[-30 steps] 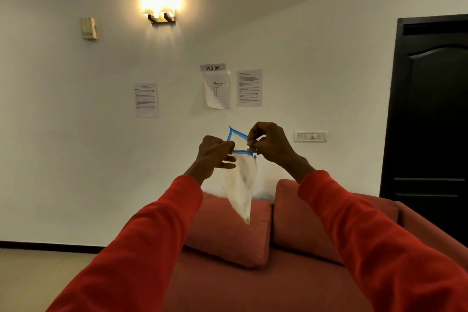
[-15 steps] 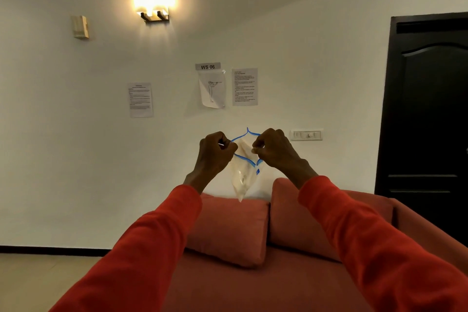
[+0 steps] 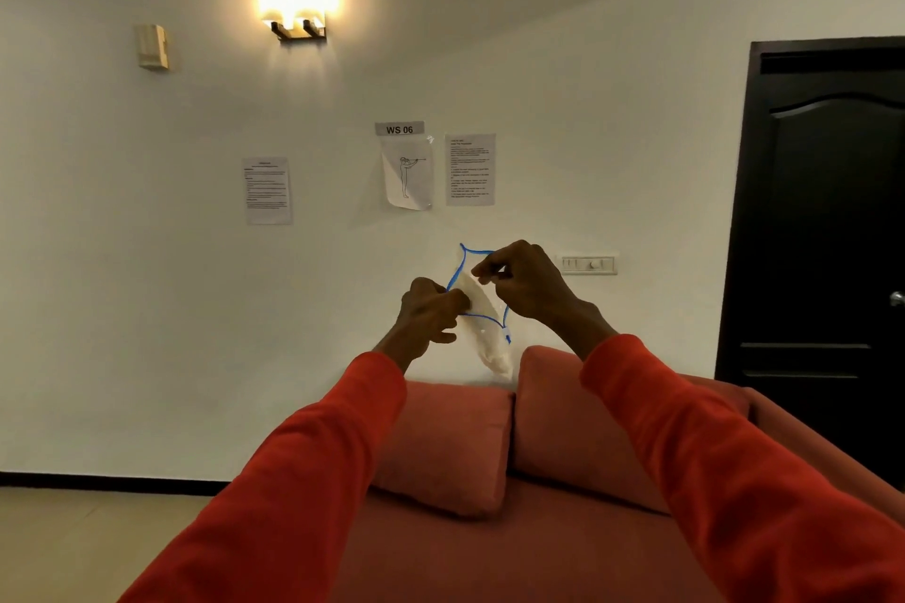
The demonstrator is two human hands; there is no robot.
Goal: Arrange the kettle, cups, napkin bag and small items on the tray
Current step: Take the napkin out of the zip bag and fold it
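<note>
Since the earlier frame, both hands have shifted rightward and the napkin bag (image 3: 482, 309) has tilted, its blue-edged mouth now spread wide and its lower end pointing down-right. Left hand (image 3: 428, 313) pinches the near-left edge of the mouth; right hand (image 3: 524, 282) pinches the upper-right edge. Bag is held in the air in front of the wall (image 3: 147, 309), above the red sofa cushions (image 3: 450, 446), with white napkin material visible inside
</note>
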